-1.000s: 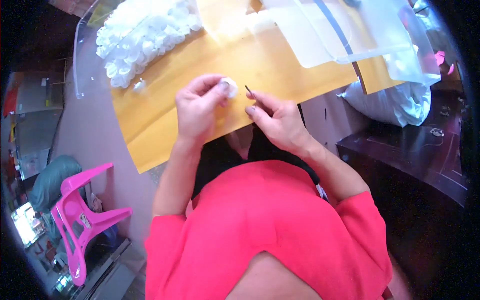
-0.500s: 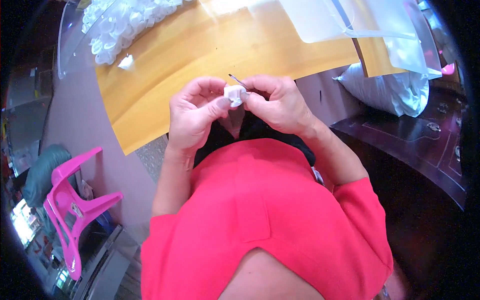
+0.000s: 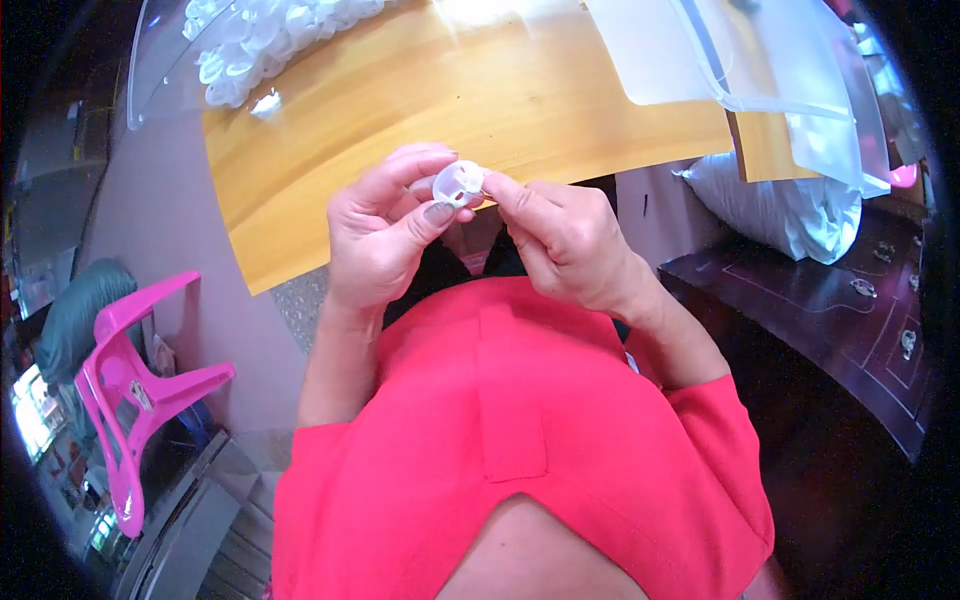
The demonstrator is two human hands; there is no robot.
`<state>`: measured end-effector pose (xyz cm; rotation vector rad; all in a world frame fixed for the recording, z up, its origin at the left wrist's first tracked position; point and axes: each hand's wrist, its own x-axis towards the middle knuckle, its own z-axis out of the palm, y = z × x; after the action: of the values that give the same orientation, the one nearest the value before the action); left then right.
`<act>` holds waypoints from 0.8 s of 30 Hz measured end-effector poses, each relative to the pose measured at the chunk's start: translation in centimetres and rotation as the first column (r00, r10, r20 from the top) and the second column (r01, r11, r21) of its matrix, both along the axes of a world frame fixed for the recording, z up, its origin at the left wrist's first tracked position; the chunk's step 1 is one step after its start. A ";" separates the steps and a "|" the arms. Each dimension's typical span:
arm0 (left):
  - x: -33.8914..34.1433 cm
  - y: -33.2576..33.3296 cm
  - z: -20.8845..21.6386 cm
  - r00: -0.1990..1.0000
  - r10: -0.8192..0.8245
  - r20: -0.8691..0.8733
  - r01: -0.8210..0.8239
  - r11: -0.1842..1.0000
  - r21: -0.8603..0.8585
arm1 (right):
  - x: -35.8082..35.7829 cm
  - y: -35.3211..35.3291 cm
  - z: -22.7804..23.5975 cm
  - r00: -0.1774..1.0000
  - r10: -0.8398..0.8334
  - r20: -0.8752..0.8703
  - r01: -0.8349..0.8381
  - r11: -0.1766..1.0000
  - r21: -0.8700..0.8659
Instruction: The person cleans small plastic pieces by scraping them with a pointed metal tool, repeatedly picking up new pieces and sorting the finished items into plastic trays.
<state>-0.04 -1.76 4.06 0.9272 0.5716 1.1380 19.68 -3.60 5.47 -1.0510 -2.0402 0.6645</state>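
Observation:
My left hand (image 3: 375,225) pinches a small white round plastic part (image 3: 458,184) between thumb and fingers, just above the table's near edge. The part is hollow like a cap, its open face turned up, with small slots in it. My right hand (image 3: 570,235) is closed, with its index fingertip against the right rim of the part. The thin metal tool in its fingers is nearly all hidden now. A heap of similar white plastic pieces (image 3: 265,45) lies at the far left, with one loose white piece (image 3: 266,104) in front of it.
The yellow wooden table (image 3: 400,120) spans the space ahead. A translucent plastic bin (image 3: 660,70) stands at the far right, with a stuffed white sack (image 3: 780,205) below it. A pink plastic stool (image 3: 150,390) lies tipped at the left, beside a dark green bundle (image 3: 85,315).
The white part has turned so its hollow round face shows. My right hand has rolled over and closed more, and the tool's tip has dropped out of sight. The view has shifted slightly.

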 end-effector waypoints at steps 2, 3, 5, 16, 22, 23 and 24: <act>0.1 -0.1 0.2 1.000 -0.008 0.004 0.008 1.000 -0.013 | -0.1 0.0 0.0 1.000 -0.004 0.004 0.004 1.000 0.002; 0.1 -0.1 0.2 1.000 -0.019 0.007 0.019 1.000 -0.025 | 0.0 0.0 0.0 1.000 -0.009 -0.005 0.009 1.000 0.021; 0.2 -0.1 0.2 1.000 -0.015 0.013 0.015 1.000 -0.022 | 0.0 0.0 0.0 1.000 -0.013 -0.013 0.013 0.999 0.041; 1.2 -0.6 -0.1 0.998 0.009 0.058 -0.009 1.000 0.006 | 0.0 -0.1 0.4 0.997 -0.024 -0.072 0.021 0.998 -0.052; 1.8 -0.9 -1.1 0.997 0.067 0.024 -0.066 0.997 -0.048 | 0.0 -0.4 1.1 0.989 -0.087 -0.117 0.034 0.920 -0.389; 1.9 -0.9 -1.3 0.997 0.062 0.042 -0.059 0.996 -0.069 | 0.0 -0.5 1.1 0.989 -0.090 -0.118 0.038 0.919 -0.391; 2.0 -0.9 -1.4 0.996 0.058 0.061 -0.053 0.994 -0.091 | -0.1 -0.4 1.0 0.985 -0.112 -0.133 0.040 0.890 -0.453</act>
<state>1.95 -2.67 2.70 0.8001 0.5946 1.1781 19.63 -4.02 6.49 -1.2855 -1.7370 1.1784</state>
